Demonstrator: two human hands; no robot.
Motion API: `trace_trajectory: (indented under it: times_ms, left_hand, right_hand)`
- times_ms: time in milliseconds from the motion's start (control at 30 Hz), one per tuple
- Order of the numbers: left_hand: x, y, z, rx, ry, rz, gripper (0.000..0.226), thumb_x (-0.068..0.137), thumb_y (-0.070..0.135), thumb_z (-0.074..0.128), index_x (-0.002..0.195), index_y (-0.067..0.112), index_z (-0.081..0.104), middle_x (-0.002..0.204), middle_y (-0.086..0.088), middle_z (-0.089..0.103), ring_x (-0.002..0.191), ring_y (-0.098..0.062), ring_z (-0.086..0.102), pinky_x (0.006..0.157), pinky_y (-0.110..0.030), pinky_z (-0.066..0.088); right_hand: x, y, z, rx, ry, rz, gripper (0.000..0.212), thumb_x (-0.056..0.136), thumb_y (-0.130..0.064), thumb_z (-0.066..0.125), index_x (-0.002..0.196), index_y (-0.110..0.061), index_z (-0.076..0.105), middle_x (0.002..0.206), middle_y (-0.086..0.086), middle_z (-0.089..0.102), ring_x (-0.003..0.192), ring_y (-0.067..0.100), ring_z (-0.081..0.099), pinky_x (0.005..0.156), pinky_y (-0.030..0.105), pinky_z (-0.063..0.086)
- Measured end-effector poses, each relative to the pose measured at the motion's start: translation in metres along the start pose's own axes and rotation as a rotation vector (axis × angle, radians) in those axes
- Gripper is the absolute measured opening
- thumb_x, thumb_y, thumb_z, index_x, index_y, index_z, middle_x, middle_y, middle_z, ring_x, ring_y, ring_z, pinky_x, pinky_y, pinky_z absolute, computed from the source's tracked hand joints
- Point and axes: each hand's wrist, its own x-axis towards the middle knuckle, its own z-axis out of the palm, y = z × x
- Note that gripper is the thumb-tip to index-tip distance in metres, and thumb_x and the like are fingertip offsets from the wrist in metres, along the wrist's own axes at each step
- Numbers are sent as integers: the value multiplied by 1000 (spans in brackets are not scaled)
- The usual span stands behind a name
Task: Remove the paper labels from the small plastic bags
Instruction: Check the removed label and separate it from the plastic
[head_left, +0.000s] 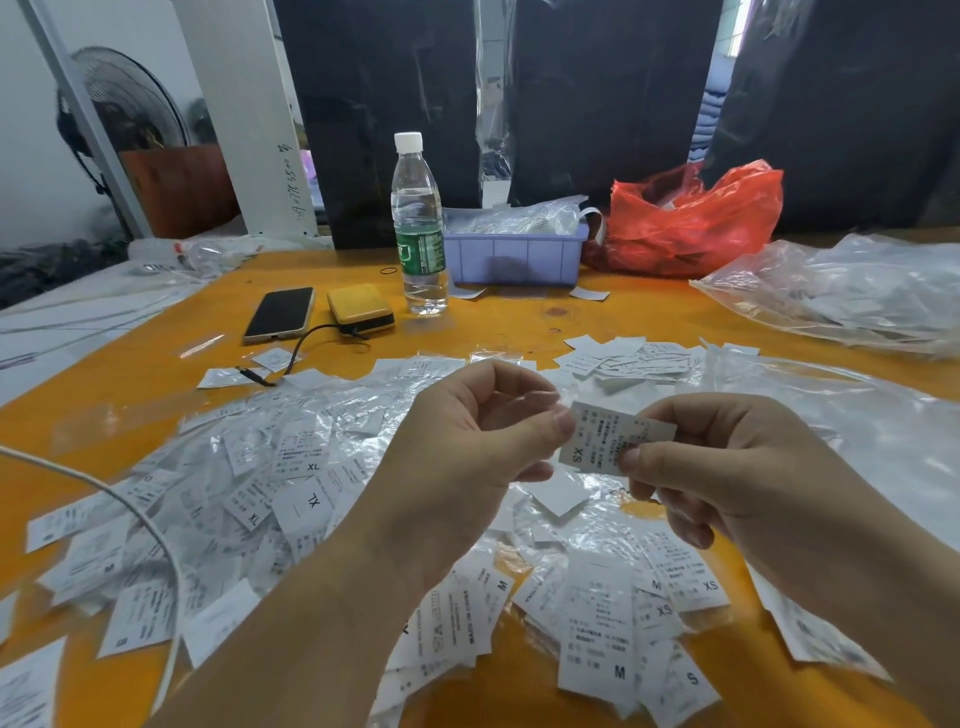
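While both hands pinch one XS bag w/ label above the surface, left hand holds its left end, right hand its right. Long axis runs across btwn them, so pulling apart should free the label.

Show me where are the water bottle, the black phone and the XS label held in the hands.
water bottle (418, 244): head view, on its green wrapper.
black phone (279, 314): head view, middle of its dark screen.
XS label (602, 439): head view, on its printed face.
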Motion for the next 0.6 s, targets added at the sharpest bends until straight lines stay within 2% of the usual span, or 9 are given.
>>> trace_trajectory:
  times_ms: [100, 167, 267, 400, 600]
  left_hand:
    - [0, 0, 1, 48, 4, 25, 16, 78, 10, 77, 86, 18, 66, 87, -1, 76, 88, -16, 72, 65, -22, 57]
    - [1, 0, 2, 60, -9, 20, 21, 77, 6, 78, 89, 17, 66, 87, -1, 76, 84, -15, 72, 64, -20, 56]
    - [0, 0, 2, 49, -42, 2, 24, 73, 9, 79, 91, 18, 67, 87, -2, 76, 84, -17, 72, 65, -21, 55]
    - [-1, 1, -1, -46, -71, -26, 30, 66, 23, 75, 93, 16, 67, 88, -7, 76, 85, -21, 73, 67, -23, 57]
    - [1, 0, -2, -100, -129, -81, 22, 63, 18, 77, 85, 16, 71, 89, -8, 75, 85, -22, 72, 67, -26, 59]
  right_hand:
    - [-1, 0, 1, 7, -29, 2, 8, 66, -16, 71, 72, -13, 76, 58, 11, 59, 41, 13, 40, 40, 24, 36]
    - [-3, 0, 2, 4, -46, -2, 9, 68, -16, 82, 71, -12, 75, 56, 9, 57, 43, 13, 40, 40, 23, 36]
    - [-4, 0, 3, -11, -32, -27, 17, 69, -27, 73, 71, -10, 74, 55, 8, 56, 44, 16, 39, 40, 24, 35]
    - [-3, -2, 1, -57, -31, -73, 20, 67, -32, 71, 74, -14, 75, 55, 7, 56, 43, 16, 39, 42, 28, 32]
    - [-3, 1, 1, -143, -31, -165, 24, 70, -41, 70, 79, -19, 75, 57, 4, 60, 44, 15, 42, 44, 29, 32]
